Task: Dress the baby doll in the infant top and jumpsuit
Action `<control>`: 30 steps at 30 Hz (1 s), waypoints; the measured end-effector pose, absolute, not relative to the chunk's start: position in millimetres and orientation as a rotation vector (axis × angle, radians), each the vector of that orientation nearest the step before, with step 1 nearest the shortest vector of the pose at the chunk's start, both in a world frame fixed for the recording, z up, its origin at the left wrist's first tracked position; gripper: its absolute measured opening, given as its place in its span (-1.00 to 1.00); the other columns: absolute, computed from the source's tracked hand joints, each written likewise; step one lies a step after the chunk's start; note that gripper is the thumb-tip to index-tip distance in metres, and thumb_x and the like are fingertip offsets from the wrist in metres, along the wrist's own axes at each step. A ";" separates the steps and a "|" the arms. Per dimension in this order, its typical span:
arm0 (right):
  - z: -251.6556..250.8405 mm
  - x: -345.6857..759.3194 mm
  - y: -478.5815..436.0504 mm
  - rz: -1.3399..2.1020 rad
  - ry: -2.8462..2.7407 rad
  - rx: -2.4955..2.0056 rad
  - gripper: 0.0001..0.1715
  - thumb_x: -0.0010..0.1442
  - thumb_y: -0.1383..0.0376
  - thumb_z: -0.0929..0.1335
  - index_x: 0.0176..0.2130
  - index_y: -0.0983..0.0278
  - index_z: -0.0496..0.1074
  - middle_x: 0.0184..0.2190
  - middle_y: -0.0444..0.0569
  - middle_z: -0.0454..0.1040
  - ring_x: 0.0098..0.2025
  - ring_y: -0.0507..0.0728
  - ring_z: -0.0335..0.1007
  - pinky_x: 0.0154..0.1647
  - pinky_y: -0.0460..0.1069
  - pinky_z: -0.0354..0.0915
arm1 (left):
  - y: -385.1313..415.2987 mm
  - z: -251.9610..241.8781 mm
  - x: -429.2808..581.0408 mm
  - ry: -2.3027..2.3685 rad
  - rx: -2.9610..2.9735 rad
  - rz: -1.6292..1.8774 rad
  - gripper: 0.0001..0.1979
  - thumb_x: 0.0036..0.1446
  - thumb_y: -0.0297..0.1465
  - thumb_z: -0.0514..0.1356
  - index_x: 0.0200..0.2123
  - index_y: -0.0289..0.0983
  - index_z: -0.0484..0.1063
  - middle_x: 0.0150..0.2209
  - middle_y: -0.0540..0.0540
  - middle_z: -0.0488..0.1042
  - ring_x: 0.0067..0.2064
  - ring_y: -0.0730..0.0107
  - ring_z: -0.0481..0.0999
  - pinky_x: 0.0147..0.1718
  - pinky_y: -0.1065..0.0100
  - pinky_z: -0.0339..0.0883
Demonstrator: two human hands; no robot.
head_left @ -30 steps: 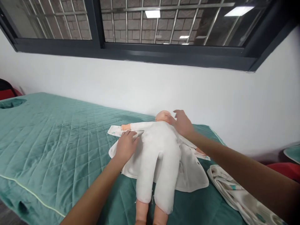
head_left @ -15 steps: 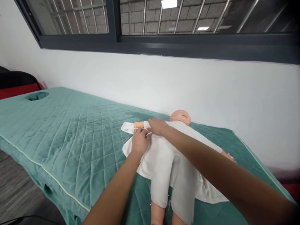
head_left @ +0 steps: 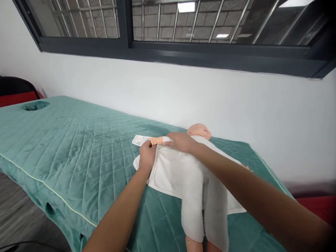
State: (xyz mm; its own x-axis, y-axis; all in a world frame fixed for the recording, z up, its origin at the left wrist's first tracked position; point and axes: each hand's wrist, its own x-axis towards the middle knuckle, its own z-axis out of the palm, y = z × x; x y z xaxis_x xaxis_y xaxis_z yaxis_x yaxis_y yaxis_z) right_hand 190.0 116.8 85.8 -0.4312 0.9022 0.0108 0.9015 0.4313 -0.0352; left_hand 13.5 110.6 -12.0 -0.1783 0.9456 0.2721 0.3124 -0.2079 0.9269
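Observation:
A baby doll (head_left: 192,175) with a white cloth body lies on its back, its bare head (head_left: 199,130) towards the wall. Under and around it spreads a white baby garment (head_left: 168,173), whose printed sleeve (head_left: 138,140) sticks out to the left. My left hand (head_left: 147,154) is closed at the garment's edge, close against the doll's small hand (head_left: 156,140); its fingertips are partly hidden. With fingers wrapped over the doll's white upper arm (head_left: 167,139), my right hand (head_left: 181,141) holds that arm stretched out to the left.
A green quilted cover (head_left: 86,150) lies over the bed, with a round hole (head_left: 35,105) at its far left end. Behind runs a white wall (head_left: 131,87) below a dark-framed window (head_left: 157,50). Black and red furniture (head_left: 17,91) stands beyond the left end.
My left hand has moved left, from the middle of the garment's side to beside the doll's hand. The garment's left front now lies closer along the doll's side. My right hand stays on the doll's arm.

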 end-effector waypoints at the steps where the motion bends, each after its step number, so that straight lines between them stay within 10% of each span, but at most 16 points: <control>1: 85.5 190.7 114.2 0.006 -2.653 -1.664 -0.41 0.30 -0.18 0.13 -0.18 0.21 0.37 -0.21 0.02 0.53 -0.23 0.22 0.44 -0.38 -0.01 0.12 | 110.4 -12.0 12.9 1.460 1.494 1.415 -0.81 0.11 -0.35 0.13 -0.44 -0.30 0.49 -0.46 -0.03 0.51 -0.40 0.35 0.43 -0.39 0.37 0.22; 30: 72.5 179.3 103.6 -0.036 -2.501 -1.907 -0.53 0.26 0.03 0.29 0.01 0.28 0.40 -0.04 0.17 0.52 0.00 0.32 0.43 -0.03 0.14 0.28 | 98.5 -9.6 20.5 1.449 2.181 1.327 -0.71 0.33 -0.29 0.00 -0.31 -0.20 0.49 -0.30 -0.09 0.51 -0.16 0.26 0.44 -0.12 0.27 0.27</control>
State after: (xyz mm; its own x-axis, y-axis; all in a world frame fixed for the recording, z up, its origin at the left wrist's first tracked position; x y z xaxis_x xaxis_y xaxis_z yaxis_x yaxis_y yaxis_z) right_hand 179.3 103.6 72.5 -0.2646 0.9643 0.0105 0.9642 0.2644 0.0204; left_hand 20.5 98.5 -9.6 0.1136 0.8181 0.5637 0.6330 -0.4969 0.5936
